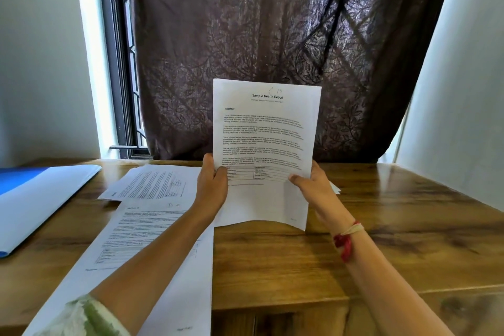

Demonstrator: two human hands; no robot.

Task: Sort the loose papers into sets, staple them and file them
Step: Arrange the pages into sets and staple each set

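Note:
I hold a set of white sheets (264, 131) upright above the wooden table (395, 213); its top page reads "Sample Health Report". My left hand (212, 183) grips the set's lower left edge, thumb on the front. My right hand (313, 185) grips the lower right edge the same way. More printed papers (152, 183) lie flat behind my left forearm, and a long printed sheet (131, 240) runs under that forearm toward the table's front edge. A blue and white folder (35, 199) lies open at the left.
A dark patterned curtain (272, 35) hangs behind the table, with a barred window (128, 76) showing at its left. White walls close in on both sides. A paper corner (335, 188) pokes out behind my right hand.

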